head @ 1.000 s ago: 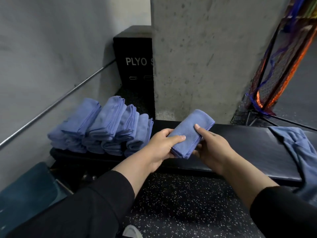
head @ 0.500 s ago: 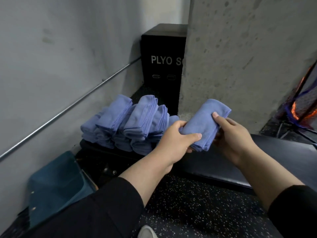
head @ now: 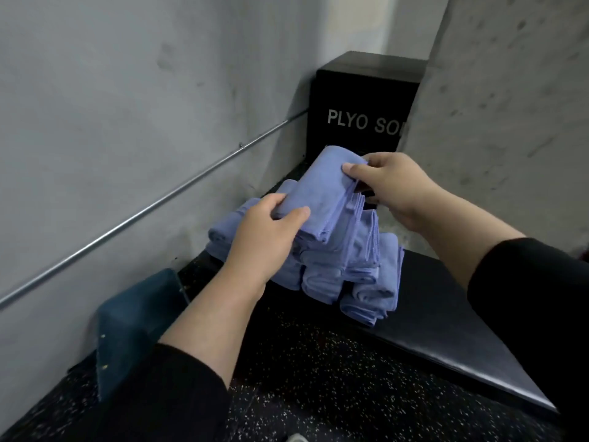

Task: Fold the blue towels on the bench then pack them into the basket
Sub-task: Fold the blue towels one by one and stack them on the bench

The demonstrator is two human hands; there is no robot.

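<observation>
A folded blue towel [head: 322, 199] is held over the pile of folded blue towels [head: 366, 282] at the left end of the black bench [head: 446, 314]. My left hand [head: 264, 237] grips the towel's near end, thumb on top. My right hand [head: 395, 186] pinches its far end. The towel rests on or just above the top of the pile; contact is hard to tell. A dark teal basket [head: 134, 323] stands on the floor to the left of the bench, below my left forearm.
A black box [head: 363, 103] marked "PLYO SO" stands behind the pile against a concrete pillar [head: 510, 122]. A metal rail [head: 143, 212] runs along the grey wall on the left. Speckled black floor [head: 318, 378] lies in front of the bench.
Both hands carried the folded towel left, from the middle of the bench to above the pile. My view turned left, so the unfolded towel on the right left the frame.
</observation>
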